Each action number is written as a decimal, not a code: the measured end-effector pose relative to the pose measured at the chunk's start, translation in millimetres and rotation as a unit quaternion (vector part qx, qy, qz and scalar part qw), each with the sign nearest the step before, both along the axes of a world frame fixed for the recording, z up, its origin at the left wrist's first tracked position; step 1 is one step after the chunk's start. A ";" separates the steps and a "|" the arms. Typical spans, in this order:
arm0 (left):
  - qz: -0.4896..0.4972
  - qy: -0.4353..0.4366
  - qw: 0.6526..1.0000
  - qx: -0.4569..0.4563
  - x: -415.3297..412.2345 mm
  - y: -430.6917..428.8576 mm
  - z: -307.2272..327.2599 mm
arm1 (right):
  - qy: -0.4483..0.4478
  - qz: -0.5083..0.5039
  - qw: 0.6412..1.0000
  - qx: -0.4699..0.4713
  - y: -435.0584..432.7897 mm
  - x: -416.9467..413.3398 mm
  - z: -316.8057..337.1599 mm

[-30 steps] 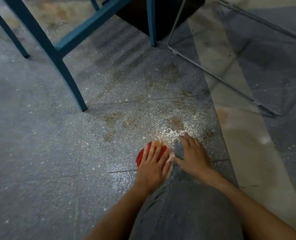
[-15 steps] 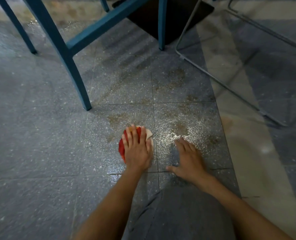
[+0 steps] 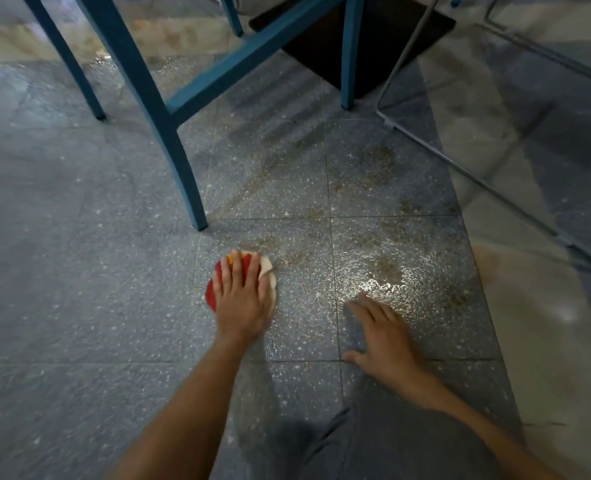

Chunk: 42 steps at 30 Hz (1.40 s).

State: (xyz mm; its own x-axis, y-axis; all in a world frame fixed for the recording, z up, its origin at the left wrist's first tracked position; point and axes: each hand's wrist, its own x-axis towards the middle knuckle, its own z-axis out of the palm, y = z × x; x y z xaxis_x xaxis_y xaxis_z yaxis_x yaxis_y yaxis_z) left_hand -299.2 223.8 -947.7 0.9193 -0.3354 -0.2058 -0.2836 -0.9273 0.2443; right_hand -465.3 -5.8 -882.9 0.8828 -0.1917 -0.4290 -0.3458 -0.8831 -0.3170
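A red and cream cloth (image 3: 214, 289) lies on the wet speckled grey floor tiles (image 3: 304, 188). My left hand (image 3: 244, 299) presses flat on top of it with straight fingers, covering most of it. My right hand (image 3: 382, 336) rests flat on the floor to the right, fingers spread, holding nothing. Brown dirty stains (image 3: 377, 168) mark the tiles ahead of both hands. A bright wet patch (image 3: 384, 282) shines just beyond my right hand.
A blue chair leg (image 3: 183, 174) stands on the floor just beyond the cloth, with more blue legs (image 3: 349, 64) behind. A thin metal frame (image 3: 460, 168) runs along the right. A dark mat (image 3: 373, 39) lies at the back. My knee (image 3: 373, 445) is at the bottom.
My left hand has slid the cloth to the left and forward, away from my right hand. The right hand stays planted on the floor.
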 end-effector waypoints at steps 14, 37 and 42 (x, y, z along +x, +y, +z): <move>-0.234 -0.019 0.972 -0.011 -32.7 48.0 -14.9 | -0.021 -0.050 0.998 -0.008 -19.5 1.9 -9.1; -0.227 -0.005 0.974 -0.004 -34.6 58.9 -5.8 | -0.029 -0.122 0.992 0.002 -47.1 -22.2 5.7; -0.031 0.011 0.999 -0.002 37.0 -6.3 1.3 | -0.017 -0.127 0.992 0.000 -47.9 -23.9 8.8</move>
State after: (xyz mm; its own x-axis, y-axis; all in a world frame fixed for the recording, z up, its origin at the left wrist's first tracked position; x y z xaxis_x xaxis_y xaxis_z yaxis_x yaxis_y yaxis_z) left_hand -262.2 217.5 -946.4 0.8919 -0.3926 -0.2245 -0.3348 -0.9069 0.2558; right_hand -489.3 -53.7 -874.2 0.8202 -0.4100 -0.3990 -0.5462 -0.7686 -0.3329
